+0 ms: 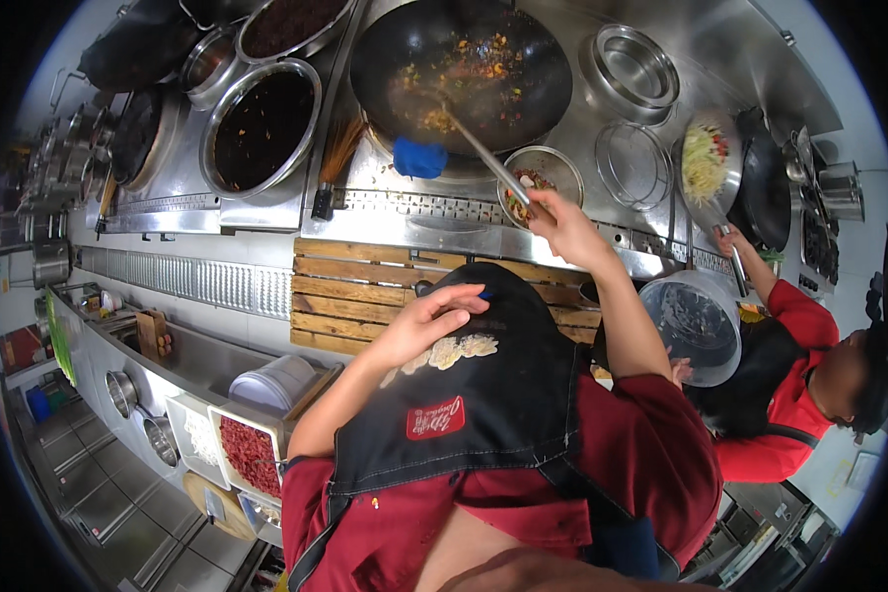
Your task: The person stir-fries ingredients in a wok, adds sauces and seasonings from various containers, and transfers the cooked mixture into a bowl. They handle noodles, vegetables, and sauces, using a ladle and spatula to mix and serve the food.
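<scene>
My right hand (562, 226) grips the metal handle of a long cooking ladle (488, 159), whose far end rests among chopped food in a large black wok (385, 89). Under that hand, to its left, stands a steel bowl (579, 177) holding a chopped red and green mix. My left hand (440, 318) hangs in front of the black apron (503, 399), fingers loosely curled and apart, holding nothing. A folded blue cloth (419, 157) lies against the wok's near rim.
A steel pot of dark liquid (314, 126) and a bamboo brush (340, 152) are left of the wok. Nested steel bowls (670, 70) and a wire strainer (633, 166) sit right. A co-worker (762, 370) at far right holds a food-filled ladle and a clear plastic tub (692, 329).
</scene>
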Motion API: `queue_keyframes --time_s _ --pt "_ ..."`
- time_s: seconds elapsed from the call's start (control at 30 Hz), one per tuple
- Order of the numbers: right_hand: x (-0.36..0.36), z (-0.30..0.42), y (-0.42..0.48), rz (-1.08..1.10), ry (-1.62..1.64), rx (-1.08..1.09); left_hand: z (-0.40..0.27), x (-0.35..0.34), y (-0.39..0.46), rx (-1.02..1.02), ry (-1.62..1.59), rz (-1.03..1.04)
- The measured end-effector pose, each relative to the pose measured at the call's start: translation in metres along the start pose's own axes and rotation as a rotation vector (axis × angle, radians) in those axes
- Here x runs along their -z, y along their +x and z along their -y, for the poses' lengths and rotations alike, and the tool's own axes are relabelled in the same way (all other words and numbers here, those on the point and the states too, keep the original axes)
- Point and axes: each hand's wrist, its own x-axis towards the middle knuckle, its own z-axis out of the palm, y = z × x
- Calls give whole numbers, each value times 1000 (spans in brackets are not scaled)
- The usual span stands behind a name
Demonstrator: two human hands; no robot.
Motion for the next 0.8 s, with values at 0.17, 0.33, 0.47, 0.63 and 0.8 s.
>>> queue_keyframes --time_s 0.17,0.33,0.47,0.63,0.8 --pt "17 -7 43 -59 -337 64 1 -2 -5 6 -22 -16" --pt "23 -19 114 -427 -150 59 -2 -11 -11 -3 -17 -21" --pt "15 -34 115 -641 -214 155 8 -4 -17 -7 -52 -85" --pt "-18 -31 128 -269 391 47 4 -9 -13 -8 -45 -56" --pt "-39 2 81 -69 350 94 7 -9 -11 -16 -41 -40"
